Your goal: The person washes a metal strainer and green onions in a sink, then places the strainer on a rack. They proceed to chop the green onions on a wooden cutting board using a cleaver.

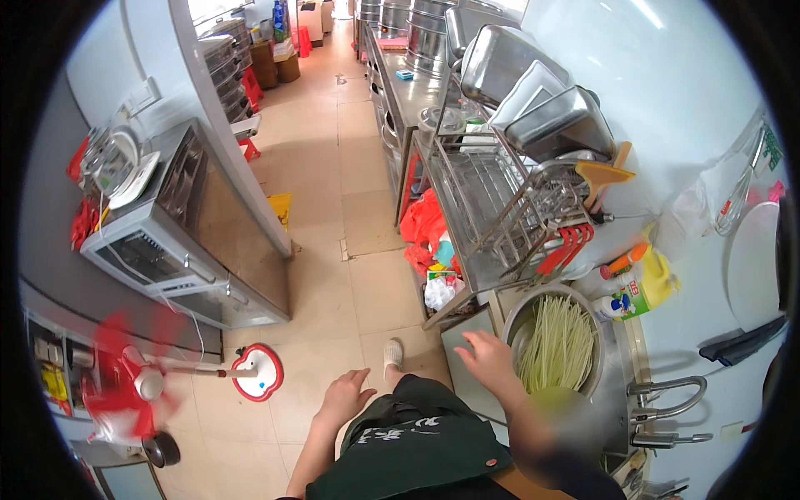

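Both of my hands hang in front of my dark green apron (406, 437), which bears white writing. My left hand (345, 397) is over the tiled floor with its fingers loosely spread and nothing in it. Beside the sink cabinet door (473, 362), my right hand (489, 358) is also bare, its thumb and fingers apart. It is nearest to a round metal basin (514, 315) at my right. Long pale-green vegetable strips (556, 350) lie in that basin. My right forearm hides part of the counter, and a blur covers the area near the elbow.
A steel dish rack (481, 181) and yellow detergent bottle (650, 284) stand right, near curved faucets (675, 390). Left are a metal cabinet (206, 244) and a red fan (134, 375) with its base (257, 372) on the floor. Red plastic bags (425, 219) lie under the rack.
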### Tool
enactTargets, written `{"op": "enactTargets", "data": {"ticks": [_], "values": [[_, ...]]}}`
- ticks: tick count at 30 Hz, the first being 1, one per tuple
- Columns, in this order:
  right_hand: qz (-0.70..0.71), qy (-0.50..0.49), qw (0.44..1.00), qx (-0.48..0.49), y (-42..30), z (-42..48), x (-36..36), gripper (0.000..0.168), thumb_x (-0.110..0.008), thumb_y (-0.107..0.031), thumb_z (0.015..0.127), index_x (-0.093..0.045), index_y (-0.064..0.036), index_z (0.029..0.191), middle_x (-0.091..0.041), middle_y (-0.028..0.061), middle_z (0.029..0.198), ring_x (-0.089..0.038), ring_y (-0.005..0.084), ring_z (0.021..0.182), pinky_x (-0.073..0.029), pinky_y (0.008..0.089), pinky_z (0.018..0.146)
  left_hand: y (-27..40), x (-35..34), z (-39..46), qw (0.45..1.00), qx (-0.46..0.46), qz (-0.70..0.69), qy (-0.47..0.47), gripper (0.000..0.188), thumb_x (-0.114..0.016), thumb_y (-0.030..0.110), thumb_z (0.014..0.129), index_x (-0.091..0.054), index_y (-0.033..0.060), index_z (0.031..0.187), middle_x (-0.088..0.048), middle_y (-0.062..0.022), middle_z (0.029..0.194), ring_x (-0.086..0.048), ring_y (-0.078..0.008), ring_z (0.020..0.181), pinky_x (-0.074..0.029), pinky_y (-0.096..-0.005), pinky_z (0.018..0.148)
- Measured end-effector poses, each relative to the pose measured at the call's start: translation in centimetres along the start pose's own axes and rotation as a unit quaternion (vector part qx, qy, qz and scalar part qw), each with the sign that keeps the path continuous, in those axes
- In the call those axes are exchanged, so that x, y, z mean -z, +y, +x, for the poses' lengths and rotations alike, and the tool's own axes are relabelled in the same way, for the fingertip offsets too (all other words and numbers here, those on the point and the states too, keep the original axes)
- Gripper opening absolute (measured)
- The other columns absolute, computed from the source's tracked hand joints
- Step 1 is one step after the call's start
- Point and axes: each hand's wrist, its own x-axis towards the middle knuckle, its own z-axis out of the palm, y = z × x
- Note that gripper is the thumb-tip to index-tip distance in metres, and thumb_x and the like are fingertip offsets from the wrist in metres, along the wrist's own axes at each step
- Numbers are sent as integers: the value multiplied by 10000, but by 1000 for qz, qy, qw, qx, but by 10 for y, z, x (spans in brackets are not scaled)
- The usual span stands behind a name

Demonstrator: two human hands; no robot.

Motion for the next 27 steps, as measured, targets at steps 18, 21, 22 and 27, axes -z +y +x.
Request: {"op": "enactTargets", "data": {"ticks": [18,21,22,27], "values": [[-74,-148,986,10,6,216,-49,349,-639,-270,754,-540,-50,1007,-585,109,875,-593,277,824,-482,379,669,-100,80,256,995,-41,17,-89,430,-655,250,747,-548,50,1113,-588,-160,1005,-572,-328,919,-470,-406,768],[-86,-96,988,-87,5,221,-43,266,-625,-280,768,-553,-63,906,-586,111,854,-594,297,820,-483,398,654,-108,95,304,982,-91,35,-159,419,-648,251,755,-549,54,1111,-587,-159,1014,-571,-326,924,-469,-405,773],[-92,-84,984,-125,0,218,-34,258,-623,-277,768,-562,-67,905,-590,106,850,-595,292,815,-484,394,652,-112,99,321,976,-119,37,-177,415,-647,250,758,-549,54,1110,-586,-158,1015,-570,-326,925,-469,-404,774],[-81,84,967,-228,-38,236,44,165,-606,-223,774,-605,-75,848,-603,93,800,-599,273,743,-481,374,627,-114,133,408,951,-247,57,-175,412,-650,227,755,-543,48,1110,-586,-148,1027,-570,-317,918,-466,-398,777]]}}
